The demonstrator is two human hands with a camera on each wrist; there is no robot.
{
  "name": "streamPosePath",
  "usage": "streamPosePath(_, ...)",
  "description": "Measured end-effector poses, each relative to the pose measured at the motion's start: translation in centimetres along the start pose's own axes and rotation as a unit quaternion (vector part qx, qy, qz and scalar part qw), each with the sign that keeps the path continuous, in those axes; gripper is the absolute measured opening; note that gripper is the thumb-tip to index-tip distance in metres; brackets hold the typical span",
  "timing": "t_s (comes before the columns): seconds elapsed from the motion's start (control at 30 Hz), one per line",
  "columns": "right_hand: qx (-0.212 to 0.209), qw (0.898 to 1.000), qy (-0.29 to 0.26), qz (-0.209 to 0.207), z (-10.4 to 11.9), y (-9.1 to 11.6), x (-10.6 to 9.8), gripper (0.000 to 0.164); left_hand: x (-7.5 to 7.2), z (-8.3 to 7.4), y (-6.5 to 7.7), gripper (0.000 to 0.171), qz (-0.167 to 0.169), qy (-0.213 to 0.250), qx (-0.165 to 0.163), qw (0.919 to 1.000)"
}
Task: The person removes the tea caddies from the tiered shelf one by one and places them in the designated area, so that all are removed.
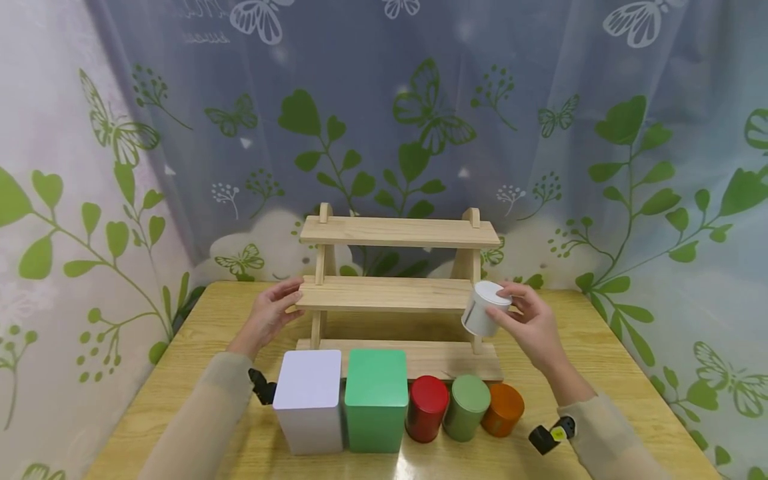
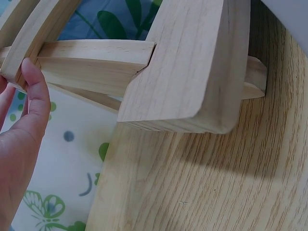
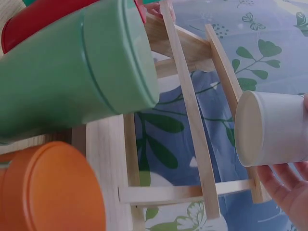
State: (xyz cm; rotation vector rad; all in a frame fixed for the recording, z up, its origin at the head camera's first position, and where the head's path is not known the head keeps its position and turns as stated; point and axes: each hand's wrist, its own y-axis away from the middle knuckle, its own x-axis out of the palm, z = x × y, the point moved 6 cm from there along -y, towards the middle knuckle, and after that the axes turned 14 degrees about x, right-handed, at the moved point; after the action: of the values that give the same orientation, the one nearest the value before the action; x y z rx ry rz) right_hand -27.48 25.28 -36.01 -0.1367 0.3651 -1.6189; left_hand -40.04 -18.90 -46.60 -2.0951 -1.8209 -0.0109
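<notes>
A three-tier wooden display shelf (image 1: 384,293) stands on the table. My left hand (image 1: 273,313) grips the left end of its middle board; in the left wrist view the fingers (image 2: 36,91) lie around that board's end. My right hand (image 1: 531,323) pinches a small white canister (image 1: 485,310) between thumb and fingers, tilted, in front of the middle board's right end. The right wrist view shows the round end of the white canister (image 3: 274,127) and fingers along its side. All three boards are bare.
Along the shelf's front stand a white square box (image 1: 310,400), a green square box (image 1: 376,400), a red canister (image 1: 427,407), a light green canister (image 1: 466,407) and a shorter orange canister (image 1: 503,410). Behind the table (image 1: 210,347) hangs a leaf-and-butterfly curtain (image 1: 372,133).
</notes>
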Motion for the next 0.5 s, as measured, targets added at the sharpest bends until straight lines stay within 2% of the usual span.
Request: streamPosePath(0.5,-0.006,1.000,0.006,-0.005,-0.8,1.7,-2.6,0.027,0.0,-0.1,0.1,0.052,-0.010,0.004,-0.010,0.9999)
